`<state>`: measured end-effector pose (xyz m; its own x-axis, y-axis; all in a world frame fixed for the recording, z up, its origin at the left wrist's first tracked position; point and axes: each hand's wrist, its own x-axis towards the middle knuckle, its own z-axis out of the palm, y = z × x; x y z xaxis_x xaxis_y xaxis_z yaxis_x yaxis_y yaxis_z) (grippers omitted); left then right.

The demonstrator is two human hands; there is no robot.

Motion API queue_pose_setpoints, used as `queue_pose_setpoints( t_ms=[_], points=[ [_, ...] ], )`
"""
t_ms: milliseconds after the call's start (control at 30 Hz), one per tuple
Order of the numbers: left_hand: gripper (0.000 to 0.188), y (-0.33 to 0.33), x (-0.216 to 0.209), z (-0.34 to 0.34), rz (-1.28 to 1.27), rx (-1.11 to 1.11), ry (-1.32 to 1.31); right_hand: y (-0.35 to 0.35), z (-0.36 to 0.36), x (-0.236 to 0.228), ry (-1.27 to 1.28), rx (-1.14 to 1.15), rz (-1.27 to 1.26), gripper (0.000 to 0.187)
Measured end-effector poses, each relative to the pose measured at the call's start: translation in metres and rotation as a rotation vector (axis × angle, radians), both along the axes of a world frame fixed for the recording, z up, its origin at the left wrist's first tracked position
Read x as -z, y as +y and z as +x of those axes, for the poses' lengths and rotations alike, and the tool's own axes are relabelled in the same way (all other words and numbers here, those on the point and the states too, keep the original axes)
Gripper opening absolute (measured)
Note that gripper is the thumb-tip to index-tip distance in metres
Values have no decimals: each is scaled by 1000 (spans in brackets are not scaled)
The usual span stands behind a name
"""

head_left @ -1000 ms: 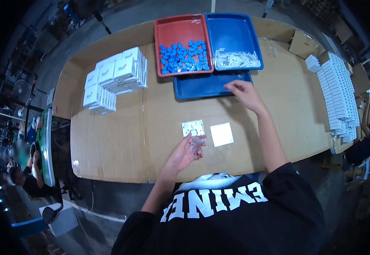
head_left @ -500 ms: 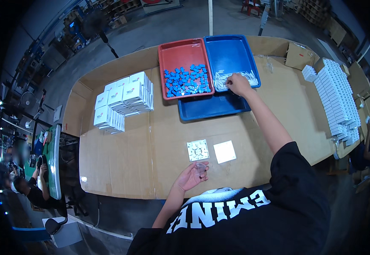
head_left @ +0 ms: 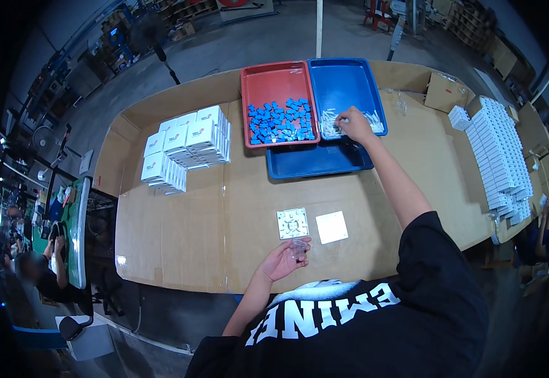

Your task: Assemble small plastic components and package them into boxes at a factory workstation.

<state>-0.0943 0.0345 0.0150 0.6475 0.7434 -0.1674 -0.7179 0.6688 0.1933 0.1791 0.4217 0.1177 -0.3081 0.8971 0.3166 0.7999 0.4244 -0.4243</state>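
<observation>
My left hand (head_left: pixel 279 261) is closed around a small, clear plastic container (head_left: pixel 298 249), cup-like or bag-like, near the table's front edge. Just beyond it lies a square white plate with fittings (head_left: pixel 292 223). To the right of that is a plain white square plate (head_left: pixel 331 227). My right hand (head_left: pixel 354 126) reaches into the near end of a blue tray (head_left: pixel 343 79), over a heap of small, slim white pieces (head_left: pixel 372 123). Its fingers are pinched together; what is between them is too small to make out.
A red tray (head_left: pixel 276 79) with many blue parts (head_left: pixel 280 123) adjoins the blue one. Another blue tray (head_left: pixel 318 165) lies partly under both. White boxes (head_left: pixel 186 142) are stacked at left, white square pieces (head_left: pixel 498 154) at right. Cardboard walls (head_left: pixel 180 94) edge the table. Other people work on both sides.
My right hand has shifted slightly left within the white pieces, its fingers still pinched. My left hand keeps hold of the clear container. The whole view has shifted a little.
</observation>
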Motion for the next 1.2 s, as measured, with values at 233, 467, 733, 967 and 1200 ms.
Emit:
queue_pose_setpoints(
  t_ms=[233,467,733,967,1200],
  points=[
    [58,-7,3,-3,-21,-22,10,-53,-7,-66,1438,-140,-634,14],
    [51,-3,-22,2,-66,-232,118,-128,-14,-43,1230,-128,-652,19],
    [49,15,-68,9,-57,-327,210,-275,-53,24,1098,-35,-910,25],
    [51,13,-78,6,-33,-285,352,-282,-55,-4,1039,-135,-833,19],
    [47,11,-92,8,-9,-202,535,-270,-60,-27,677,-391,-856,13]
  ],
)
